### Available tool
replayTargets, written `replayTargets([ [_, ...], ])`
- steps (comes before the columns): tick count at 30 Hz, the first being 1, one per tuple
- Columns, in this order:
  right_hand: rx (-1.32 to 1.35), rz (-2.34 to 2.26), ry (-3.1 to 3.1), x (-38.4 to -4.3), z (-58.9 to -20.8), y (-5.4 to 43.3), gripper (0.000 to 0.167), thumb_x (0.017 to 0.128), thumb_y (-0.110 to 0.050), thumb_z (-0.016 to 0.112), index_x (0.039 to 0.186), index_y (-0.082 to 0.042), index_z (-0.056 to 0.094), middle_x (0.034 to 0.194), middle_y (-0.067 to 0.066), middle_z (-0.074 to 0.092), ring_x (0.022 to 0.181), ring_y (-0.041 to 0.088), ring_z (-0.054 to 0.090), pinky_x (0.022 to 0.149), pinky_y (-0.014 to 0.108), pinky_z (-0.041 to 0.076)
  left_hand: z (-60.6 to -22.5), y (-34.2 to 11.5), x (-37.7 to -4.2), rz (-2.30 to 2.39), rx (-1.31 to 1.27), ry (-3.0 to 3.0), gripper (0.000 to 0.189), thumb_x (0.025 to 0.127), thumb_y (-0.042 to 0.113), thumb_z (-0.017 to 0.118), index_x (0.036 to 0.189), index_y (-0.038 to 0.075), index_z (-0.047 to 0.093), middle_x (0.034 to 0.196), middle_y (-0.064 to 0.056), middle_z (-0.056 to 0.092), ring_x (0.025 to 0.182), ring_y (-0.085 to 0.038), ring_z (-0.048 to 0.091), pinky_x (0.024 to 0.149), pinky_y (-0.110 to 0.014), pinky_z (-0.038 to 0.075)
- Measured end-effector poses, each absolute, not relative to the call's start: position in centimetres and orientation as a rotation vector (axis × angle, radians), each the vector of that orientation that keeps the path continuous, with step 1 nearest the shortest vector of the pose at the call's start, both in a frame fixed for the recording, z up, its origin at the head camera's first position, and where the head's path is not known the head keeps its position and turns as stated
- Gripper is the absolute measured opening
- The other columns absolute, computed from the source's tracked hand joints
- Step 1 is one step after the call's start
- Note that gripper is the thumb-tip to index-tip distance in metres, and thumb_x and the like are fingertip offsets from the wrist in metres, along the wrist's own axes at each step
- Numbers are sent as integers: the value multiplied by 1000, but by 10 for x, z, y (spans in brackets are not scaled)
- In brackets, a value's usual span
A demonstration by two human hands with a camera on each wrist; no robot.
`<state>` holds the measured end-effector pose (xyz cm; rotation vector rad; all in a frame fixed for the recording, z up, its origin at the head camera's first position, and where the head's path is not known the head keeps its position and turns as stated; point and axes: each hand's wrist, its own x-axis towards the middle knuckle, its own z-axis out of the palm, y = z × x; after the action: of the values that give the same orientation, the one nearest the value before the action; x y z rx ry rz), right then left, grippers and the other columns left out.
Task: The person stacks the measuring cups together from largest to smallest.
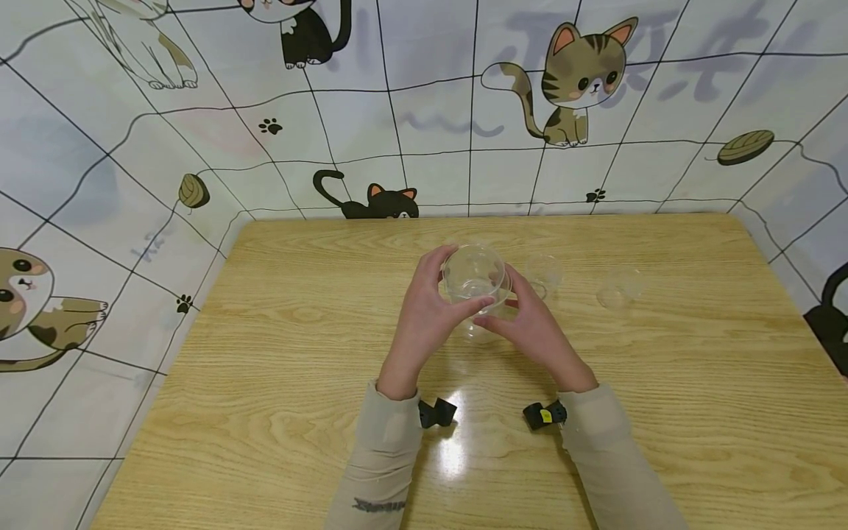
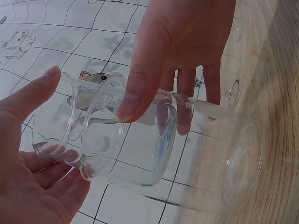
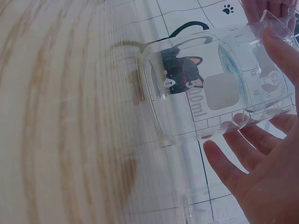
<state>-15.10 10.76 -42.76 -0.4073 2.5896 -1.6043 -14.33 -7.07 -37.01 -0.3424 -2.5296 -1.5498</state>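
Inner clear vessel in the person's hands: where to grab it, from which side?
Probably grip the inner vessel by its exposed rim end, from above, pinching across the round wall: that end protrudes from the mouth of the outer beaker, which surrounds the rest.

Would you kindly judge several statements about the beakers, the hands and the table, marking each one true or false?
1. The inner beaker sits partly inside the outer beaker. True.
2. The left hand is empty. False: it holds the inner beaker.
3. The outer beaker bears printed "ml" lettering. True.
4. Both beakers are opaque. False: they are see-through.
5. The right hand grips the outer beaker. True.
6. In the head view, nothing lies right of the beakers. False: clear pieces are there on the table.
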Motion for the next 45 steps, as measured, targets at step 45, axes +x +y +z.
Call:
replayTargets([
  [45,-411,-1619,2579,-149,-425,107,82,69,-51,70,135,-44,20,136,-2,36,123,16,34,94,42,35,-374,-68,-145,-1565,-326,-2566,82,62,51,75,129,19,40,127,4,41,107,-10,43,86,-42,41],
])
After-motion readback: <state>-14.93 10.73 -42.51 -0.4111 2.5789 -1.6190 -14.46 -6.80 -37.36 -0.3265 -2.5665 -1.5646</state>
